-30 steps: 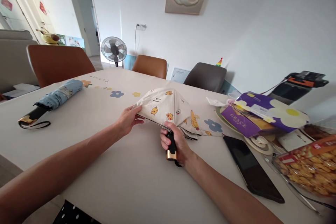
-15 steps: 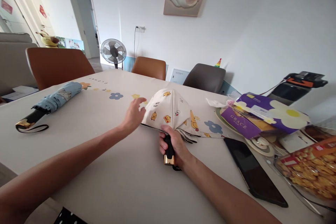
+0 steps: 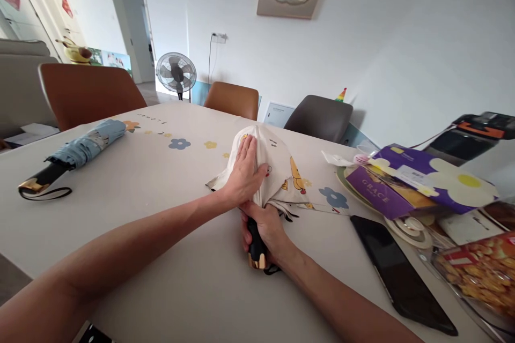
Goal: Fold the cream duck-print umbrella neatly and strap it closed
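Observation:
A cream umbrella (image 3: 277, 155) with yellow cartoon prints lies loosely folded on the table, its canopy pointing away from me. My right hand (image 3: 267, 228) is wrapped round its black handle with the gold end, just below the canopy. Flat on the canopy's left side rests my left hand (image 3: 246, 171), fingers stretched out and pointing away. Loose folds of fabric spread to the right. A second umbrella (image 3: 86, 147), light blue and folded, lies at the left, with a black handle and wrist loop.
Right of my hands lies a black phone (image 3: 402, 273). Beyond it are a purple box (image 3: 378, 187), a plate (image 3: 341, 178) and a clear container of snacks (image 3: 483, 273). Chairs (image 3: 231, 101) stand along the far side of the table (image 3: 161, 262). A fan (image 3: 176, 72) stands behind.
My left hand has moved right from beside the canopy and now presses flat on it, pushing the fabric inward. My right hand keeps its hold on the handle. The view has shifted slightly.

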The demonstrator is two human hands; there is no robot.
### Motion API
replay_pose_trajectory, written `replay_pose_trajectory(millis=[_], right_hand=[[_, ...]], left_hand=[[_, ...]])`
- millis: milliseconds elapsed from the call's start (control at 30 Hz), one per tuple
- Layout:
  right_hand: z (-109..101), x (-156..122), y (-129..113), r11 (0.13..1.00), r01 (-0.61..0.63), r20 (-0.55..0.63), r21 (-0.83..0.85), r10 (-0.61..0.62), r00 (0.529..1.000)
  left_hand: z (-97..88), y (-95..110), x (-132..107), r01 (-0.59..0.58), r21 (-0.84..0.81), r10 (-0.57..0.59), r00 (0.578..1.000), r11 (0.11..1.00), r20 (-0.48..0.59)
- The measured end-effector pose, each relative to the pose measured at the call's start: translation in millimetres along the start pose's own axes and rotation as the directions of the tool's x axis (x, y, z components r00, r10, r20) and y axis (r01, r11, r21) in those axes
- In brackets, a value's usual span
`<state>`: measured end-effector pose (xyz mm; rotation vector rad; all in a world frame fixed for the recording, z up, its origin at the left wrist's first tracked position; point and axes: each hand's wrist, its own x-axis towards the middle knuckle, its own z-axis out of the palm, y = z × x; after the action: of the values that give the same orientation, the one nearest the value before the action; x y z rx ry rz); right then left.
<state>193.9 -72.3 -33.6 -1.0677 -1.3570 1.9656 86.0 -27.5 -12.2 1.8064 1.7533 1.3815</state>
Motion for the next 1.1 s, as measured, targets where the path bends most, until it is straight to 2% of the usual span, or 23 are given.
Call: replay_pose_trajectory(millis=[200,333,400,500,667,767,833,1000,1100], right_hand=[[-2.6,-0.9,1.4,1.0,-0.013,0.061,-0.009,0.013,0.998],[-4.1,-1.5,3.1,1.0,-0.012,0.07,-0.01,0.013,0.997],[-4.6,-1.7,4.0,1.0,-0.011,0.078,-0.008,0.011,0.997],[-5.2,-2.5,4.5,1.0,0.003,0.096,-0.003,-0.003,0.995],[-5.1,-4.5,3.9,0.999,0.018,0.131,-0.039,-0.013,0.991],[-5.2,-4.2,4.2,0.999,0.013,0.151,-0.051,-0.006,0.989],[-5.8,-3.7,4.3,0.999,0.017,0.176,-0.036,-0.011,0.984],[-9.4,-3.8,2.4,0.999,-0.013,0.283,0.035,0.003,0.959],[-11.2,-4.1,1.1,0.995,-0.038,0.332,0.091,0.005,0.943]], left_hand=[[-6.6,6.2,7.0,0.13,-0.145,-0.139,0.989,0.981,-0.057],[-9.6,5.1,6.6,0.243,-0.378,-0.284,0.957,0.893,-0.054],[-10.5,3.6,6.1,0.315,-0.51,-0.354,0.935,0.8,0.022],[-11.8,2.4,6.1,0.44,-0.662,-0.398,0.889,0.607,0.227],[-15.9,-1.2,6.3,0.603,-0.768,-0.348,0.782,0.215,0.517],[-18.4,-3.5,6.4,0.628,-0.774,-0.279,0.76,0.082,0.588],[-20.3,-2.0,6.6,0.608,-0.792,-0.261,0.776,0.064,0.575],[-26.1,7.1,6.8,0.522,-0.846,-0.271,0.834,0.107,0.48],[-28.6,7.0,7.8,0.549,-0.826,-0.259,0.822,0.128,0.506]])
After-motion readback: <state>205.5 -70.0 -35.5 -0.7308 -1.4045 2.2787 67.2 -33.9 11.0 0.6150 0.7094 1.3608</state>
